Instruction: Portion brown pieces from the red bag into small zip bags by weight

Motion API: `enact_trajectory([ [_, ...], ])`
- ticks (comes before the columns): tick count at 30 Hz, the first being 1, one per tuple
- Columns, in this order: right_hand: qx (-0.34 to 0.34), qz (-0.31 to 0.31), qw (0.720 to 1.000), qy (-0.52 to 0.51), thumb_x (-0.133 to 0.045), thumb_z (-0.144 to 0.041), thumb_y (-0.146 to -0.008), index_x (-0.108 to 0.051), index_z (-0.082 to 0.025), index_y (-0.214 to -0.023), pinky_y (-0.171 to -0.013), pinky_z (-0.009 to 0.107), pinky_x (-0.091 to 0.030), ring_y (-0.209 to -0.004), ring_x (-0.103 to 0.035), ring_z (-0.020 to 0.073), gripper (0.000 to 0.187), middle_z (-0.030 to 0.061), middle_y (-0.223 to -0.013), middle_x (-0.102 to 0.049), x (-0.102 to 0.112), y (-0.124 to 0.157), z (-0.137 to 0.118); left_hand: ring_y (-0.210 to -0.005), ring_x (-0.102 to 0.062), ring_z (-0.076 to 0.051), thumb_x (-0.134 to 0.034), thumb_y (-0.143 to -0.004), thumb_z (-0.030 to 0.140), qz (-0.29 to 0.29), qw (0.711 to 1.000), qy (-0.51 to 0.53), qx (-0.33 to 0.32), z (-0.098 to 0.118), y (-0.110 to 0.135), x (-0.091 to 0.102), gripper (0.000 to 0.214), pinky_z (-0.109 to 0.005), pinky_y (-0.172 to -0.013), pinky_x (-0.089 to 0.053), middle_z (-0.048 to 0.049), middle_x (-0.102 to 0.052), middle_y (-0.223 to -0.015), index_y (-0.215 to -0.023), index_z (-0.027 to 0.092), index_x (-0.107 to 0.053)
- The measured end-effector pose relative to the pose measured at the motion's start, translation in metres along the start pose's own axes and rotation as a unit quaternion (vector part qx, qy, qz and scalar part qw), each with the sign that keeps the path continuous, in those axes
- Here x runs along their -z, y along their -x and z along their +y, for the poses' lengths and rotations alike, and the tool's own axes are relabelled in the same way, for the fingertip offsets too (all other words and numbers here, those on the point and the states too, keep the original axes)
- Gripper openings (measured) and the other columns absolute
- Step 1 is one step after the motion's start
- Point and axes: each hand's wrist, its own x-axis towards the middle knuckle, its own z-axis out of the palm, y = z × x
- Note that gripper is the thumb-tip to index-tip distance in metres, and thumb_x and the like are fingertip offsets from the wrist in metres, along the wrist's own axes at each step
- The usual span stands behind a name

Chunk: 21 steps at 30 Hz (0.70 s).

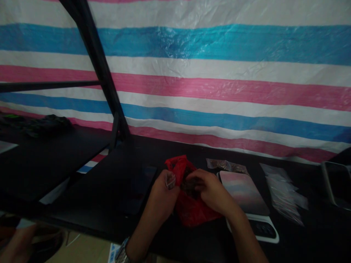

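A red plastic bag (pixel 192 213) lies on the black table with its mouth open. My left hand (pixel 163 191) is closed on the left edge of the bag. A bit of clear plastic (pixel 170 181) shows between its fingers. My right hand (pixel 210 190) reaches into the mouth with its fingers curled together, at dark brown contents (pixel 189 186) that are too dim to name. Whatever those fingertips hold is hidden. Just right of the bag stands a flat kitchen scale (pixel 245 191), its steel plate bare.
Behind the scale lies a filled clear packet (pixel 227 166). Several flat clear plastic bags (pixel 283 193) are fanned out to its right. A dark tablet-like slab (pixel 137 190) rests at left, and a framed device (pixel 337 184) at far right. A black metal post (pixel 102 69) rises at back left.
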Motion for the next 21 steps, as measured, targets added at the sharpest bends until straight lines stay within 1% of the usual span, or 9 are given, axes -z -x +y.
enact_trajectory([
  [3, -0.010, -0.013, 0.998, -0.063, -0.045, 0.014, -0.064, -0.077, -0.019, -0.107, -0.095, 0.032, -0.057, -0.108, -0.075, 0.0200, 0.063, 0.0061, -0.113, -0.078, -0.001, 0.002, 0.002, -0.063, -0.052, -0.013, -0.057, -0.062, 0.011, -0.002, 1.000, -0.007, 0.014, 0.004, 0.002, 0.002, 0.018, -0.023, -0.059, -0.042, 0.0071, -0.054, -0.067, -0.076, 0.022, -0.055],
  [5, -0.007, -0.019, 0.997, -0.069, -0.046, 0.013, -0.065, -0.078, -0.019, -0.108, -0.094, 0.032, -0.058, -0.107, -0.076, 0.0203, 0.063, 0.0061, -0.113, -0.079, -0.003, 0.004, 0.000, -0.063, -0.052, -0.013, -0.057, -0.061, 0.014, -0.009, 1.000, -0.010, 0.012, 0.004, 0.002, 0.002, 0.018, -0.024, -0.058, -0.041, 0.0067, -0.055, -0.068, -0.077, 0.022, -0.056],
  [7, 0.006, -0.023, 0.998, -0.052, -0.046, 0.013, -0.064, -0.079, -0.020, -0.108, -0.095, 0.032, -0.057, -0.108, -0.075, 0.0207, 0.064, 0.0055, -0.114, -0.080, -0.006, 0.004, -0.002, -0.063, -0.052, -0.014, -0.057, -0.061, 0.017, -0.015, 1.000, -0.010, 0.006, 0.003, 0.003, 0.003, 0.018, -0.024, -0.059, -0.041, 0.0060, -0.056, -0.069, -0.078, 0.022, -0.057],
  [9, 0.012, -0.027, 0.998, -0.052, -0.046, 0.013, -0.063, -0.080, -0.022, -0.109, -0.097, 0.033, -0.057, -0.109, -0.075, 0.0209, 0.067, 0.0052, -0.117, -0.080, -0.008, 0.004, -0.002, -0.064, -0.053, -0.014, -0.057, -0.060, 0.020, -0.013, 1.000, -0.011, -0.002, 0.003, 0.002, 0.003, 0.018, -0.025, -0.059, -0.041, 0.0053, -0.057, -0.070, -0.077, 0.023, -0.056],
  [12, -0.009, -0.032, 0.994, -0.105, -0.048, 0.010, -0.066, -0.079, -0.022, -0.115, -0.096, 0.034, -0.058, -0.109, -0.076, 0.0210, 0.066, 0.0061, -0.120, -0.080, -0.009, 0.002, 0.000, -0.064, -0.052, -0.015, -0.057, -0.061, 0.024, -0.013, 1.000, -0.012, -0.017, 0.003, 0.001, 0.006, 0.016, -0.026, -0.060, -0.042, 0.0055, -0.055, -0.069, -0.076, 0.024, -0.055],
  [14, -0.027, -0.037, 0.987, -0.156, -0.050, 0.006, -0.071, -0.077, -0.021, -0.116, -0.092, 0.034, -0.059, -0.105, -0.077, 0.0210, 0.059, 0.0065, -0.114, -0.082, -0.007, 0.000, 0.003, -0.066, -0.053, -0.016, -0.058, -0.064, 0.027, -0.022, 0.999, -0.014, -0.034, 0.001, 0.001, 0.009, 0.013, -0.027, -0.063, -0.043, 0.0053, -0.054, -0.069, -0.076, 0.024, -0.053],
  [16, -0.033, -0.031, 0.979, -0.197, -0.055, 0.001, -0.074, -0.076, -0.020, -0.114, -0.091, 0.034, -0.060, -0.103, -0.078, 0.0209, 0.050, 0.0062, -0.110, -0.082, -0.004, -0.001, 0.004, -0.068, -0.055, -0.017, -0.059, -0.072, 0.030, -0.021, 0.997, -0.041, -0.068, -0.003, 0.000, 0.011, 0.010, -0.028, -0.065, -0.043, 0.0047, -0.054, -0.071, -0.076, 0.025, -0.052],
  [19, -0.018, 0.000, 0.972, -0.235, -0.064, -0.008, -0.077, -0.076, -0.022, -0.113, -0.097, 0.035, -0.059, -0.107, -0.077, 0.0210, 0.040, 0.0057, -0.115, -0.082, 0.004, -0.001, 0.000, -0.074, -0.056, -0.019, -0.057, -0.085, 0.031, 0.003, 0.982, -0.132, -0.131, -0.009, 0.001, 0.011, 0.008, -0.031, -0.070, -0.042, 0.0019, -0.057, -0.079, -0.081, 0.025, -0.055],
  [21, -0.003, 0.016, 0.969, -0.246, -0.067, -0.013, -0.080, -0.074, -0.022, -0.115, -0.101, 0.037, -0.058, -0.109, -0.076, 0.0214, 0.037, 0.0057, -0.115, -0.082, 0.008, 0.000, -0.008, -0.080, -0.057, -0.021, -0.055, -0.091, 0.029, 0.004, 0.972, -0.178, -0.155, -0.011, 0.001, 0.008, 0.008, -0.033, -0.073, -0.041, -0.0005, -0.060, -0.085, -0.084, 0.025, -0.057],
])
